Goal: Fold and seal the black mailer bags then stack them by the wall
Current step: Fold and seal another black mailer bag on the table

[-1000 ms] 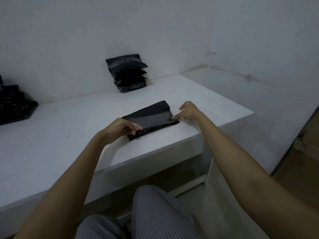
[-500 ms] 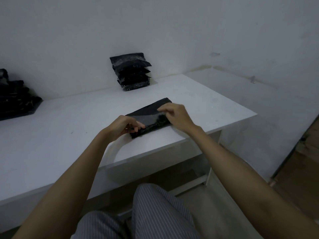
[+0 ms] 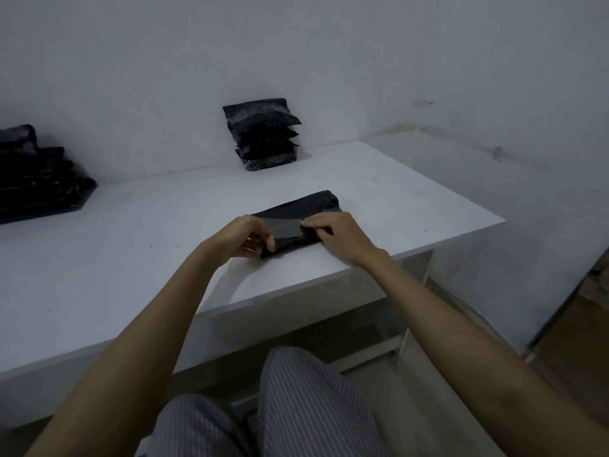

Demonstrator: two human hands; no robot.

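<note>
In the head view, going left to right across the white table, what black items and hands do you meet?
Pile of black bags at the left edge → left hand → mailer bag being folded → right hand. The stack by the wall sits behind these, so I leave it out.

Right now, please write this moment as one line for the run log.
stage: sealing | left hand: grips mailer bag left end | right hand: presses flap down | finished stack: by wall | table: white

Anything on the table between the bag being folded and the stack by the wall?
Nothing: in the head view only bare white table lies between the mailer bag under both hands and the stack against the wall.
</note>
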